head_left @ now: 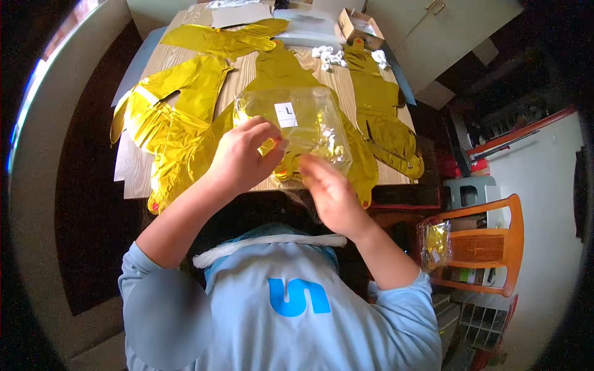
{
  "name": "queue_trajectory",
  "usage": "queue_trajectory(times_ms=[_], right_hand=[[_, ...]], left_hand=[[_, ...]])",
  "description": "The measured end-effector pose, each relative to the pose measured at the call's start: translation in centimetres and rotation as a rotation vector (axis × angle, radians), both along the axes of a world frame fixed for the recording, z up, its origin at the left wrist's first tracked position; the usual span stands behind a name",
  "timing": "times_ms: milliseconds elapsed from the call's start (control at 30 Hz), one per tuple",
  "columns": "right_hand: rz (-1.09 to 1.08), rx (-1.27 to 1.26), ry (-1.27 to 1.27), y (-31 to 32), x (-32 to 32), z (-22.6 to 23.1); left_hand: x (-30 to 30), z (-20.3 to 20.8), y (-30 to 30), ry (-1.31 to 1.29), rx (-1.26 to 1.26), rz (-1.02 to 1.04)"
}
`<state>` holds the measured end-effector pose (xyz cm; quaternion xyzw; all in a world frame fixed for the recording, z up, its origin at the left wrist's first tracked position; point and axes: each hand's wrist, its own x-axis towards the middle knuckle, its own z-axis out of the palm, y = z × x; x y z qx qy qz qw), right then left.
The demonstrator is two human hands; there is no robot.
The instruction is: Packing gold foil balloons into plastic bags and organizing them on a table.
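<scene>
Clear plastic bag (315, 127), thin-walled and roughly rectangular, over gold foil (278, 65) on a wood-grain table (135, 164); clock positions are from the bag. Its near edge is partly masked by the hands. Left hand (244, 154), 8 o'clock: fingers curled; a grip on the film cannot be confirmed. Right hand (334, 195), 5 o'clock: fingers extended, blurred; any hold is indeterminable. The foil is glossy and creased, its central outline covered. Cardboard box (351, 29), 1 o'clock: open, contents indistinct.
</scene>
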<state>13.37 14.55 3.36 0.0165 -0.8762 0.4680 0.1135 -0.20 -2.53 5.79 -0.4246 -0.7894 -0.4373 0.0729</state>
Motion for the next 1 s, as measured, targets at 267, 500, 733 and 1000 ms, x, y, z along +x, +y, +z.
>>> queue_trajectory(times_ms=[267, 500, 733, 1000], right_hand=[[0.303, 0.820, -0.113, -1.7, -3.6, -0.5], [0.022, 0.316, 0.072, 0.7, -5.2, -1.8], [-0.058, 0.220, -0.134, 1.1, -7.7, -1.0], [-0.207, 0.367, -0.240, 2.6, -9.2, -3.5]], left_hand=[[0.7, -0.4, -1.1, 0.080, 0.032, 0.013], [-0.2, -0.7, -1.2, -0.087, 0.154, -0.027], [-14.4, -3.0, 1.8, 0.000, -0.432, 0.242], [-18.4, -3.2, 5.4, -0.162, -0.878, -0.024]])
